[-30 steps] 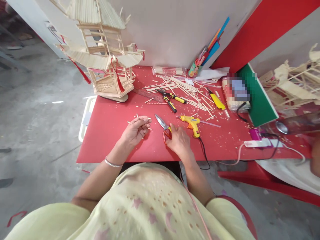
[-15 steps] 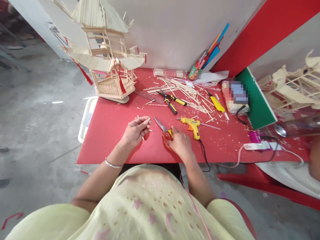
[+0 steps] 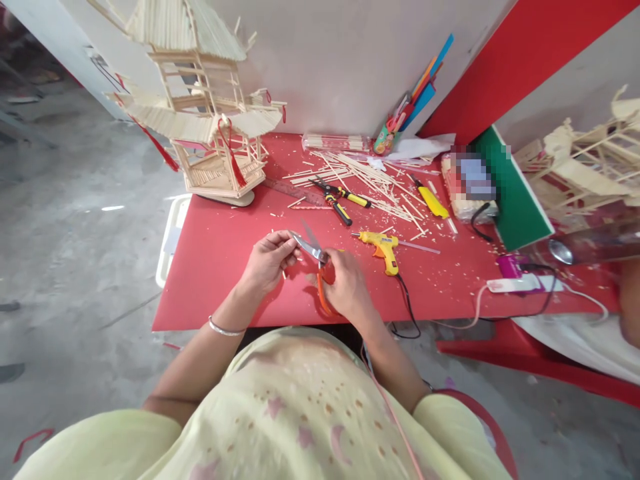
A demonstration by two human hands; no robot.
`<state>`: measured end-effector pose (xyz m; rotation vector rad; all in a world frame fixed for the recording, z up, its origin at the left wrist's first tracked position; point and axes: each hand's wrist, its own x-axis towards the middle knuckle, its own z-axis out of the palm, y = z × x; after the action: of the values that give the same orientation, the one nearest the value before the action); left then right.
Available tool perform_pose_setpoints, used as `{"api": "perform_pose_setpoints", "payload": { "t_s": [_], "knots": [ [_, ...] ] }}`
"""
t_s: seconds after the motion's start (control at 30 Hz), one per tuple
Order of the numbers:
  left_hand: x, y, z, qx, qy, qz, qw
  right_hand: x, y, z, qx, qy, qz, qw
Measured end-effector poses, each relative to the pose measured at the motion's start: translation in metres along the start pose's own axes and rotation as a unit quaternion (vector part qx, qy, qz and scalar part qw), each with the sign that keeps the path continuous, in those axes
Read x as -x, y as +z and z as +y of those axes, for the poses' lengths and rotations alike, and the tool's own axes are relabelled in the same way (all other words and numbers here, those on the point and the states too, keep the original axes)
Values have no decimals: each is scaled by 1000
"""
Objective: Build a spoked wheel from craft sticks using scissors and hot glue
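Note:
Over the front of the red table my right hand point(image 3: 344, 283) grips a pair of scissors point(image 3: 316, 252) by the orange handles, with the blades apart. Their tips point left and reach the fingertips of my left hand point(image 3: 270, 260). Thumb and forefinger of that hand are pinched together; a small pale wooden stick piece showed there a moment ago, and now the blade partly covers the spot. Small bits of stick lie on the table just under the left hand. Right of the scissors rests a yellow hot glue gun point(image 3: 383, 248) with a clear glue stick in its back.
A wooden-stick pagoda model point(image 3: 215, 127) with red tassels stands back left. Behind my hands lie pliers point(image 3: 336, 203), loose wooden sticks point(image 3: 365, 177) and a yellow utility knife point(image 3: 433, 201). A power strip point(image 3: 515, 285) with cables sits at right, near another person's arm.
My right hand has brought the scissors up and left to my left fingertips, and the blades have spread apart. My left hand stays nearly in place, still pinched.

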<state>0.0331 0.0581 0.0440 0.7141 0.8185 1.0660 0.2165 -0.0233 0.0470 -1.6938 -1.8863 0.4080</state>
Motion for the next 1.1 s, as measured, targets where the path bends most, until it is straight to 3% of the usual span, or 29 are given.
{"api": "perform_pose_setpoints", "payload": {
  "t_s": [0.77,0.93,1.1],
  "knots": [
    [-1,-2,6,-140,59,1,988,2,7,-11,10,20,-37,999],
    [2,2,27,-309,53,-77,947,1,11,-4,28,27,-45,998],
    [4,12,44,-430,81,-89,895,-1,15,-2,27,45,-44,998]
  ]
}}
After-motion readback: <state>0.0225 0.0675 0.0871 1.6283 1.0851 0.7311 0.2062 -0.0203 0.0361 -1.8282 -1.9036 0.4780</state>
